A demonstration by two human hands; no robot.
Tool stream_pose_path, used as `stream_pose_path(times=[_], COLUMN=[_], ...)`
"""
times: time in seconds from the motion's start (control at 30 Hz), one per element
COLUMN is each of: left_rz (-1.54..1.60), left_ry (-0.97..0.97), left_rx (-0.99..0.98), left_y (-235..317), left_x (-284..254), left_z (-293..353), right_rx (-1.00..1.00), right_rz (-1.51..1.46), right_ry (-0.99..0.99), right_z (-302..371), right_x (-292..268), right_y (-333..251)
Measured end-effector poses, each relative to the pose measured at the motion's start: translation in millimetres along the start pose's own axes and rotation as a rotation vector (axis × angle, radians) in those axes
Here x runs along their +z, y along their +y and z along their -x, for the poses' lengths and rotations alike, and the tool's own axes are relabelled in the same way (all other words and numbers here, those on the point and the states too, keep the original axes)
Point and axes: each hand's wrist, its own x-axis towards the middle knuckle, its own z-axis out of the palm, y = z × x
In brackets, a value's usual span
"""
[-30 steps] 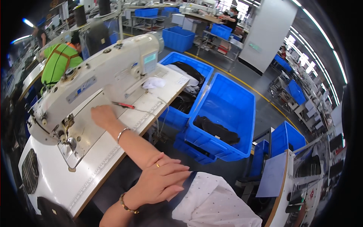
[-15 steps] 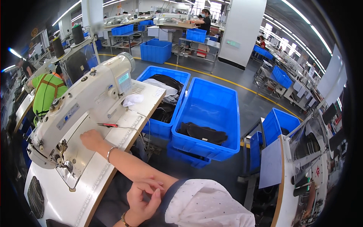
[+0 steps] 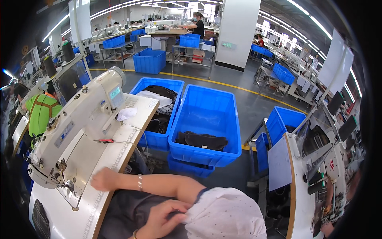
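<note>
My right hand (image 3: 105, 179) is curled into a fist above the front edge of the white sewing table (image 3: 113, 159), with nothing visible in it. A silver bracelet circles that wrist. My left hand (image 3: 165, 219) pinches the dark-edged end of the white dotted sleeve (image 3: 229, 217) on my right arm. Beyond the fist stands a white sewing machine (image 3: 81, 105), its needle area left of the hand. Red-handled thread snips (image 3: 104, 140) lie on the table. A crumpled white cloth (image 3: 126, 114) rests near the machine's display. One dark striped piece (image 3: 40, 219) lies at the table's near left.
Right of the table stand two blue bins, one (image 3: 175, 85) with black and white pieces, another (image 3: 234, 119) with dark pieces at its bottom. A second workstation holds a hanging paper sheet (image 3: 279, 163) at right. A person in green (image 3: 43, 113) sits at left.
My right hand has drawn back from the machine bed to the table's front edge. My left hand has shifted right, from the bare forearm to the sleeve's end. The view has turned slightly.
</note>
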Motion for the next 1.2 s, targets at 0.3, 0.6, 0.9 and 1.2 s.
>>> stream_pose_path(times=[0.3,0.6,0.9,1.2], left_rz=[0.656,0.140,-0.414,-0.523], left_ry=[-0.399,-0.257,-0.620,-0.453], left_rx=[-0.194,0.273,0.374,0.513], left_y=[1,38,58,65], left_x=[51,37,35,30], left_z=[-27,-25,-52,-33], right_rx=[0.393,1.858,1.737,1.735], right_rz=[0.233,0.371,0.488,0.536], right_ry=[0.210,-0.063,-0.453,-0.328], right_z=[136,237,184,187], right_x=[-183,-279,-264,-277], right_y=[88,200,225,242])
